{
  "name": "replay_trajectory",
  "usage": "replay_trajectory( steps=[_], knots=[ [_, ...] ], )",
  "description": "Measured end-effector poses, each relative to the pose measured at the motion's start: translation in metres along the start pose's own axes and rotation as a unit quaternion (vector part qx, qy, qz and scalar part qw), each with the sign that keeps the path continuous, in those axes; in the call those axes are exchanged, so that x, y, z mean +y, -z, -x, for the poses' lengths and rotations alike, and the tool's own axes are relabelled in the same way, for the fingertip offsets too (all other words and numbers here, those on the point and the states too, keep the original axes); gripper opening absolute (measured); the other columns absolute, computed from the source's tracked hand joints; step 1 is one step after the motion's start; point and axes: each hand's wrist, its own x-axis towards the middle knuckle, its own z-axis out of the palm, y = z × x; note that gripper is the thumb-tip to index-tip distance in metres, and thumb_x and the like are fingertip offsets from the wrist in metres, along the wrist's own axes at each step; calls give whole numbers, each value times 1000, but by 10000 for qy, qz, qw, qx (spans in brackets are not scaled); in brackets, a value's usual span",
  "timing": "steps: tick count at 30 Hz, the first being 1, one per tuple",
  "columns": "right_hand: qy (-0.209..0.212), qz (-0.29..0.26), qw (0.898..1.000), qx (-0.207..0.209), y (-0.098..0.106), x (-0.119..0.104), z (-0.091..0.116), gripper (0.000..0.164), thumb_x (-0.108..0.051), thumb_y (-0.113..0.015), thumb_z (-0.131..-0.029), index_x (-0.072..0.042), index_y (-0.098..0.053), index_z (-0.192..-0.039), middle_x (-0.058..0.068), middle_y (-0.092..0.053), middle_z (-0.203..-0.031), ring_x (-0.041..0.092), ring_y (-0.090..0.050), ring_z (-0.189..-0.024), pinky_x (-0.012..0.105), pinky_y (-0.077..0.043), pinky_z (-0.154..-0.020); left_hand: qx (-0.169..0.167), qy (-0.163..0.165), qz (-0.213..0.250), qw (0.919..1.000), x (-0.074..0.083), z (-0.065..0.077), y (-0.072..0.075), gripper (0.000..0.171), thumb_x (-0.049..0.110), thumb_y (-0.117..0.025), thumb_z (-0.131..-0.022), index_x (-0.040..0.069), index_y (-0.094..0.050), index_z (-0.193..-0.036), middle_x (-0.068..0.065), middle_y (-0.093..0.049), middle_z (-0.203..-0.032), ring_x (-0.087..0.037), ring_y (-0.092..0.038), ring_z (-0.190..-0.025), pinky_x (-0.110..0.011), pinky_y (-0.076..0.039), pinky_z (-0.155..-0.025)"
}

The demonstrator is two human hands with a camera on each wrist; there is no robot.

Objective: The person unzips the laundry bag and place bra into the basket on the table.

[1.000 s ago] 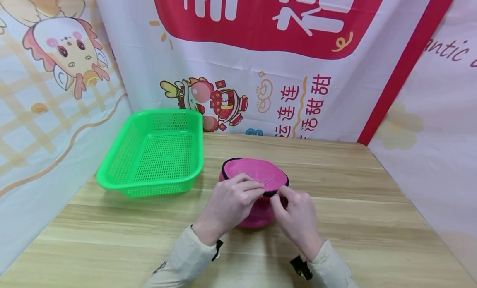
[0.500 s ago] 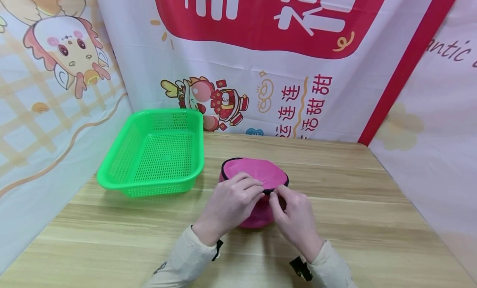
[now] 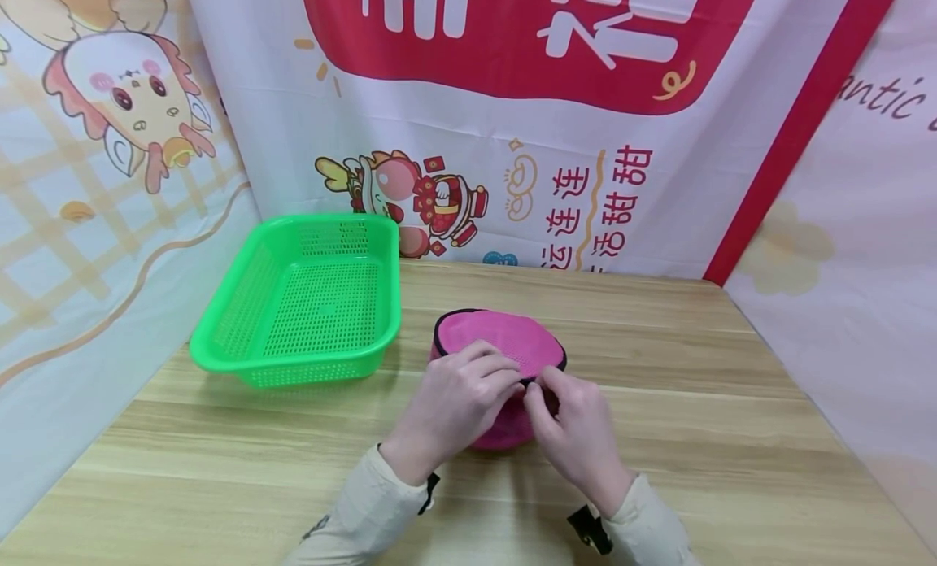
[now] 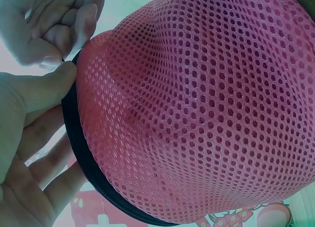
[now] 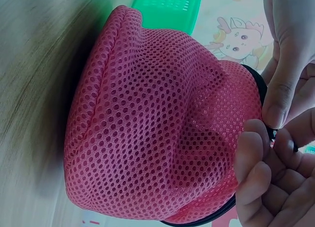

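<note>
A round pink mesh bag (image 3: 508,334) stands on the table, its flat lid edged by a black zipper (image 4: 78,138). My left hand (image 3: 455,399) pinches the zippered edge at the near side, with the thumb (image 4: 51,86) on the black tape and the other fingers over the lid. Right beside it, the right hand (image 3: 578,420) pinches at the same edge with curled fingers. In the right wrist view a small dark zipper pull (image 5: 271,133) shows between the fingertips. The mesh wall is creased below the rim, and the hands hide part of the front edge.
A green plastic basket (image 3: 388,338) with perforated sides stands at the left of the wooden table (image 3: 673,387). Printed cloth (image 3: 622,86) hangs behind the table and along both sides.
The right hand has shifted slightly left along the zippered edge, closer to the left hand. The left hand, bag and basket have stayed nearly in place.
</note>
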Motion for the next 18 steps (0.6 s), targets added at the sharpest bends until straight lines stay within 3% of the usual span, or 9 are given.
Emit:
replay_trajectory(
  steps=[18],
  knots=[
    [-64, 107, 9999, 76, 3, 0, 0, 35, 2, -55, -78, -21, -37, -60, -16, -28, -57, -3, -28, -49, 14, -20, -39, -21, -68, -78, 9999, 1, 0, 2, 8, 12, -76, -86, 11, -79, -93, 2, -74, -94, -14, -61, -89, -23, -54, -75]
  ],
)
